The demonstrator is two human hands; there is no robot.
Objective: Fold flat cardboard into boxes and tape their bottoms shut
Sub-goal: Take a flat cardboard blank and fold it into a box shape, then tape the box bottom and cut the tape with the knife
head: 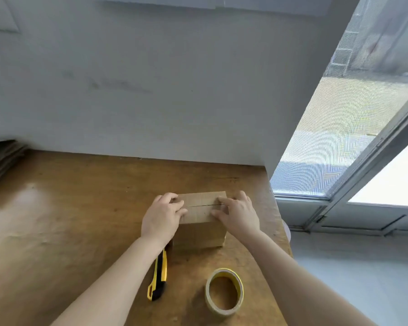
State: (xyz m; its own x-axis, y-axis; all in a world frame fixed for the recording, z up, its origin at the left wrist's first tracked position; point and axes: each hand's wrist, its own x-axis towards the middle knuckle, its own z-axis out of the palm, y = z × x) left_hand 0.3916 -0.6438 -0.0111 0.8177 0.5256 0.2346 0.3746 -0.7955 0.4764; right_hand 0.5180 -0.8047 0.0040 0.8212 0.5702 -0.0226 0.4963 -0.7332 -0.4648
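Right now the small cardboard box (199,200) is sitting on the wooden table (80,208), toward its right side, with the two flaps meeting at a dark seam (200,205) on top. Neither hand is gripping anything. The left hand (161,216) is lying over the box's left end and the right hand (237,214) over its right end, fingers spread flat and pressing the flaps down.

Nothing is binding that seam yet, so the main risk is coming from the flaps themselves. If one hand is lifting off to fetch the tape roll (209,300), which is lying nearer on the table, the freed flap is likely springing up and the seam opening or going crooked.

One-handed pressure could also be tipping or sliding the light box rightward, where the table's edge is close.

The yellow-and-black utility knife (159,274) is lying just beside the left forearm, partly hidden by it. Whether its blade is out I cannot tell, and a careless draw-back of that arm may be knocking it.
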